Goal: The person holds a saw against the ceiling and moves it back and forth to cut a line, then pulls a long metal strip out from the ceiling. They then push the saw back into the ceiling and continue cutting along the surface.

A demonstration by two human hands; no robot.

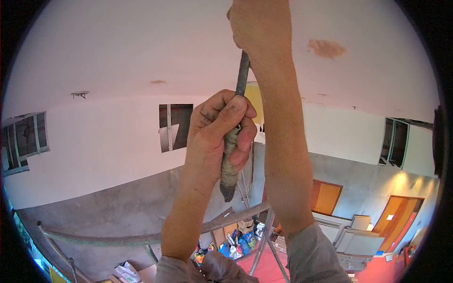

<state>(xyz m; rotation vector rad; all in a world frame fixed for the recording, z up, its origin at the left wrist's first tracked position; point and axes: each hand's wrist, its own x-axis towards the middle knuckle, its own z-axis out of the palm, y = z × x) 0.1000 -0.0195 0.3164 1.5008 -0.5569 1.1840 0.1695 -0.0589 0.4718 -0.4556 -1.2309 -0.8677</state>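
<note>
The left hand (pixel 222 127), fingers closed, grips a dark rod (pixel 243 73) with a wrapped, tapering lower end (pixel 230 165) hanging below the palm. Above it, the right hand (pixel 250 26) is curled at the rod's upper end; its grip is partly hidden. A metal rail (pixel 113 239) runs below the hands.

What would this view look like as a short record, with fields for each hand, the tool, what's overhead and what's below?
Left hand: closed around the tool where bar meets wrapped grip
Right hand: higher, where the bar's visible part ends; fingers mostly hidden
Tool: dark bar above, wrapped grip with dark tip below
Overhead: pale ceiling with a reddish-brown patch
Below: curved rail, red floor
Right side: orange door, stacked panels
</note>
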